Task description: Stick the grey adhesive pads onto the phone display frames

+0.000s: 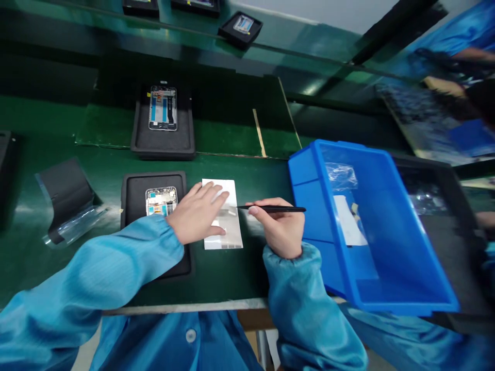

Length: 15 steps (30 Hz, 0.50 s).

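My left hand (197, 215) lies flat with its fingers spread over a white sheet (223, 241) that carries greyish, shiny strips. Its forearm crosses above a black tray (133, 198) holding an opened phone (161, 197), whose lower part the sleeve hides. In my right hand (285, 232) is a pair of black tweezers (284, 208), gripped between thumb and fingers. The tips point left and reach the sheet's right edge, near the left fingers. Whether they pinch a strip is too small to tell.
A blue bin (348, 288) with plastic film and paper stands at the right. Behind the sheet is another black tray (162, 144) with an opened phone (163, 108). Dark film (65, 193) lies at left. Several trays sit on the shelf (185, 26); co-workers' sleeves show at right.
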Motion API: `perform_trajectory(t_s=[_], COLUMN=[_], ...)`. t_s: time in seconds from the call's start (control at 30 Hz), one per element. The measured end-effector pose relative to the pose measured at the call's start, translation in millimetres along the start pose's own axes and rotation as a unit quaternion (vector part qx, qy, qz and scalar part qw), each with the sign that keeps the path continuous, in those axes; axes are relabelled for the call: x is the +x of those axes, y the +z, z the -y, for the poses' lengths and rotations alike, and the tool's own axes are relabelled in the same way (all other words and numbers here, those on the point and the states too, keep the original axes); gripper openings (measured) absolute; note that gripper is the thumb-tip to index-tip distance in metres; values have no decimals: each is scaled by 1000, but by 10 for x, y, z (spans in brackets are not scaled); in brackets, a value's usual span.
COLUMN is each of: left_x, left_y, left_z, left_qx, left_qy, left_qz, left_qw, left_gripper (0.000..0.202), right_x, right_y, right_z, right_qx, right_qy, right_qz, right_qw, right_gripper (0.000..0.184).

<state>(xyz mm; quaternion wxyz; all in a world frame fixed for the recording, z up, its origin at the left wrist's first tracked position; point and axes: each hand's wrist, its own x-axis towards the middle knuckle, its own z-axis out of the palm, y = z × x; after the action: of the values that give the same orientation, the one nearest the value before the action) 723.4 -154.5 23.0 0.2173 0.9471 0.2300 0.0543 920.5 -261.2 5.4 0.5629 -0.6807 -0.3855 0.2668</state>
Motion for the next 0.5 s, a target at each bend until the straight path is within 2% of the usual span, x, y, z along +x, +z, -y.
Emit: perform_trajectory(t_s=[0.07, 0.1, 0.17, 0.23, 0.4, 0.5], left_x=[-194, -303, -518, -702, -979, -1079], left_y=[-216, -310, -434, -462, -359, -349], left_z=[25, 37, 58, 74, 119, 150], left_qx=[-127, -203, -336, -419, -511, -517], left_qy=[-68, -119, -215, -268, -299, -310], left_qz=[-25, -28, -22, -20, -51, -68], left_qw=[989, 972, 917, 867, 804, 795], left_gripper=[59, 48, 36, 36, 32, 27], right_x=[-95, -144, -239, -324, -475, -524], right_y=[136, 214, 377, 534, 825, 916], right_z=[176, 258, 401, 503, 609, 621], right_qx=[4, 8, 21, 39, 77, 88], right_qy=[-17, -26, -37, -42, -57, -56], right_qz=[12, 18, 34, 53, 96, 115], right_qw=[1000, 999, 999, 997, 991, 988], right_gripper=[19, 18, 16, 14, 13, 14])
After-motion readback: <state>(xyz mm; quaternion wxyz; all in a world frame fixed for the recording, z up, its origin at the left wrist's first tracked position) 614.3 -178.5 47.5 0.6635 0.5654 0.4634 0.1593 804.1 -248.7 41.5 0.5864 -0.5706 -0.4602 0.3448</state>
